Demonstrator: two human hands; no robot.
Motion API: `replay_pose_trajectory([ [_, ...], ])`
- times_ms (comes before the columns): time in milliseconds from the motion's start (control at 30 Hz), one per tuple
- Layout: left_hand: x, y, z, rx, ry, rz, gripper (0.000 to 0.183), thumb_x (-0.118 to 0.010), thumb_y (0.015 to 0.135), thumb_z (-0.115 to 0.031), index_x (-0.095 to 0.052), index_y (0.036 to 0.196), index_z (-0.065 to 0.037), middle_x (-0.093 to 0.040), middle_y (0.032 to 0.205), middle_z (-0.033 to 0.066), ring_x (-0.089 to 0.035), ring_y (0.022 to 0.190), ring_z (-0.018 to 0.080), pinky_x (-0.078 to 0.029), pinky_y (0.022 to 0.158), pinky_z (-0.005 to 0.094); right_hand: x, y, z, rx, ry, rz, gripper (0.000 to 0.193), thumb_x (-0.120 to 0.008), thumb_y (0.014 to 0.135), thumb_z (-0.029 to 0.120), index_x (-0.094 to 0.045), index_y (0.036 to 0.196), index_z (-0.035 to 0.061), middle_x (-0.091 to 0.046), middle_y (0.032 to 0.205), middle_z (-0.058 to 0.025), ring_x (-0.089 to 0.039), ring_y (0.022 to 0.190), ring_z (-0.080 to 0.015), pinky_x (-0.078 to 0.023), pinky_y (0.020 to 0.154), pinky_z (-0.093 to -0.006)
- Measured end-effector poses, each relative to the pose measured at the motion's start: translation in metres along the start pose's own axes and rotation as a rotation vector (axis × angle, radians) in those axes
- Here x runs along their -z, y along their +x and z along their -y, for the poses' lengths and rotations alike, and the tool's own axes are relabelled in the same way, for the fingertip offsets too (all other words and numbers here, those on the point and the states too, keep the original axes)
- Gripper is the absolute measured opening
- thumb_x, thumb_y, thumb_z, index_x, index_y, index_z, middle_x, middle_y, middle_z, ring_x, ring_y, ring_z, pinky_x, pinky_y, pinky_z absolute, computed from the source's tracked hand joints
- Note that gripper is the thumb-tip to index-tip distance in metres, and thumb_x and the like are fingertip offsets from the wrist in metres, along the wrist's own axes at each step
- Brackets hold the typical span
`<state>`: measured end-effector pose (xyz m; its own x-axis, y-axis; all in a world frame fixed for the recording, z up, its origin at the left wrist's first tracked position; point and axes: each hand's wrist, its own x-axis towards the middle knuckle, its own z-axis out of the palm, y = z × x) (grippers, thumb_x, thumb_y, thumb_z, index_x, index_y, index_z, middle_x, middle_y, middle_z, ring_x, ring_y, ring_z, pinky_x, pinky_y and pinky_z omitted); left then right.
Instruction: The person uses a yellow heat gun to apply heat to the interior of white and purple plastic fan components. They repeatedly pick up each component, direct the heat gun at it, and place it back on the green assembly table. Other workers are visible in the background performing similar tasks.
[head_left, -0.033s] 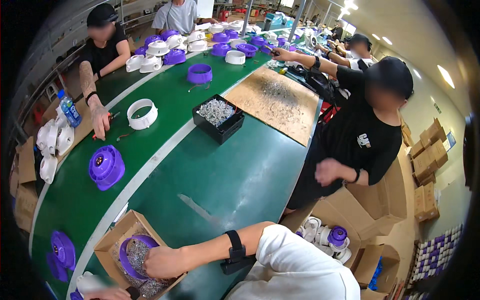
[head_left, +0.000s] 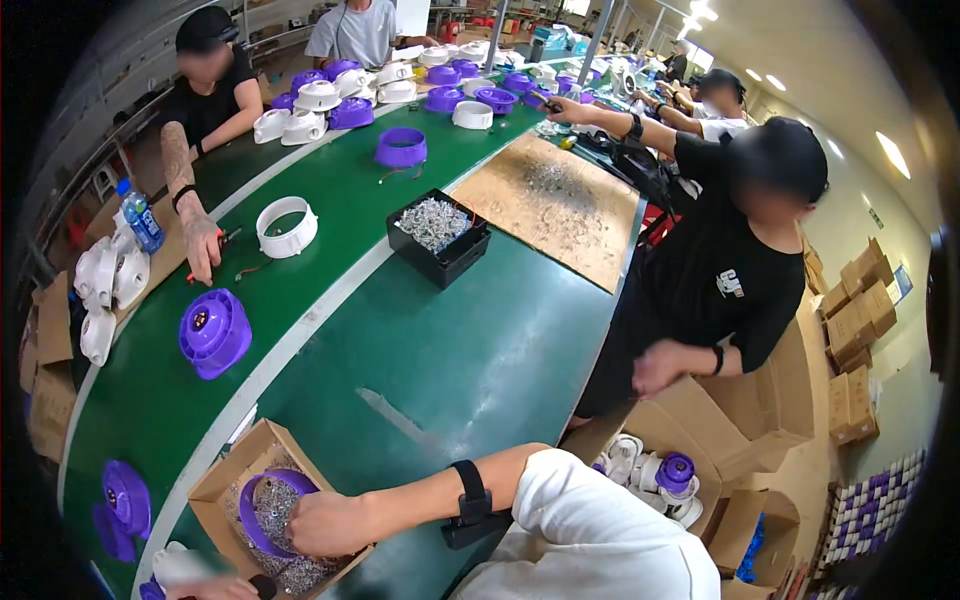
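My right hand (head_left: 325,525) reaches into an open cardboard box (head_left: 212,488), its fingers curled downward and their tips hidden. Small metal screws (head_left: 300,573) fill the box. A purple plastic ring (head_left: 247,512) stands among them, just beside my right hand. At the lower edge, my left hand (head_left: 218,588) is partly cut off, its fingers closed against a white plastic housing (head_left: 180,563). Purple plastic housings (head_left: 127,498) lie on the green belt beyond it.
A black bin (head_left: 445,262) of screws stands ahead by a wooden board (head_left: 560,205). Across the belt a co-worker's hand (head_left: 205,250) holds a red-handled tool, near a white ring (head_left: 287,228) and a purple housing (head_left: 215,333). Another person (head_left: 740,260) stands at right beside cartons.
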<state>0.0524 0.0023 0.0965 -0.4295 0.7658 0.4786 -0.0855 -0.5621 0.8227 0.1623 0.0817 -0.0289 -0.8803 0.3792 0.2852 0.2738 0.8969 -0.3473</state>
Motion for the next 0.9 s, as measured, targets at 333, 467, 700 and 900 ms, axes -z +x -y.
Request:
replay_pose_trajectory([
  [333,0.033,-0.016,0.011,-0.022,0.063,-0.143,0.027,-0.054,0.09,-0.029,-0.045,0.074,-0.009,-0.039,0.058,0.0037,-0.038,0.048,0.018,-0.033,0.05,0.0313,0.006,0.0,0.007,-0.021,0.072,0.008,0.025,-0.059,0.078,0.029,-0.062,0.067,0.007,-0.061,0.07,-0.0092,-0.063,0.073,-0.026,-0.048,0.065,-0.0384],
  [467,0.035,-0.018,0.015,-0.004,0.09,-0.168,0.037,-0.051,0.09,-0.032,-0.036,0.062,-0.011,-0.032,0.057,0.0025,-0.033,0.049,0.0177,-0.03,0.052,0.0319,0.006,0.0,0.007,0.0,0.042,-0.089,0.022,-0.058,0.079,0.025,-0.058,0.069,0.0046,-0.058,0.067,-0.0092,-0.061,0.068,-0.0256,-0.046,0.064,-0.0374],
  [700,0.047,-0.019,0.019,-0.018,0.091,-0.254,0.04,-0.045,0.091,-0.039,-0.039,0.065,-0.009,-0.032,0.057,0.003,-0.037,0.051,0.0181,-0.032,0.052,0.0316,0.03,0.008,0.012,0.082,0.137,-0.479,0.017,-0.057,0.079,0.017,-0.052,0.072,0.0021,-0.055,0.065,-0.0118,-0.058,0.061,-0.0292,-0.046,0.056,-0.0397],
  [900,0.043,-0.021,0.018,-0.021,0.105,-0.258,0.042,-0.044,0.092,-0.042,-0.04,0.066,-0.009,-0.032,0.056,0.0031,-0.038,0.051,0.018,-0.033,0.053,0.0314,0.074,0.021,0.018,0.138,0.22,-0.666,0.015,-0.059,0.079,0.011,-0.049,0.077,-0.0003,-0.056,0.067,-0.0151,-0.057,0.061,-0.0341,-0.047,0.057,-0.0427],
])
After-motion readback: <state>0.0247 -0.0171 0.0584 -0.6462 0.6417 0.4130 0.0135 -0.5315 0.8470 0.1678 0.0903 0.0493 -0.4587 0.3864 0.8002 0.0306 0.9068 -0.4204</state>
